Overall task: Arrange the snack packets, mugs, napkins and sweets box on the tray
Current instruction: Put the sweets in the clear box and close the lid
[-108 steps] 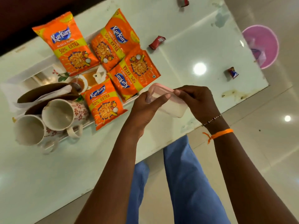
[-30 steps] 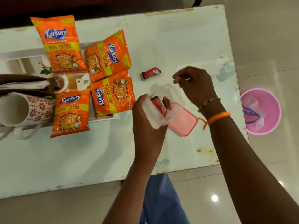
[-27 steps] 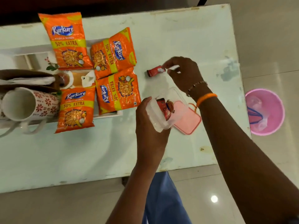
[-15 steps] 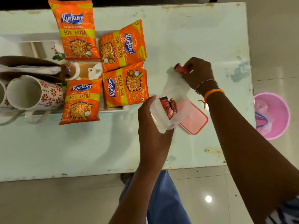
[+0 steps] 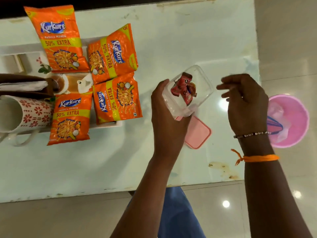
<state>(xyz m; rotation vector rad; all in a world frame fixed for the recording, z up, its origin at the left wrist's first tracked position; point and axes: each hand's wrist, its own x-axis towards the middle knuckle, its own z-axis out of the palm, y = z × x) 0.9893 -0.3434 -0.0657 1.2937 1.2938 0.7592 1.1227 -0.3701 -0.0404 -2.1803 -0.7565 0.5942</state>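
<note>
Several sweets (image 5: 185,88) in held box (image 5: 202,100)

bright, even overhead light. round glare spots on the glossy floor (image 5: 226,204) and table (image 5: 171,48). right hand (image 5: 245,103) motion-blurred. wide-angle bending at edges.

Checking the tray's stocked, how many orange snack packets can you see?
4: far-left packet, far-right packet, near-right packet, near-left packet, all lying on the tray.
</note>
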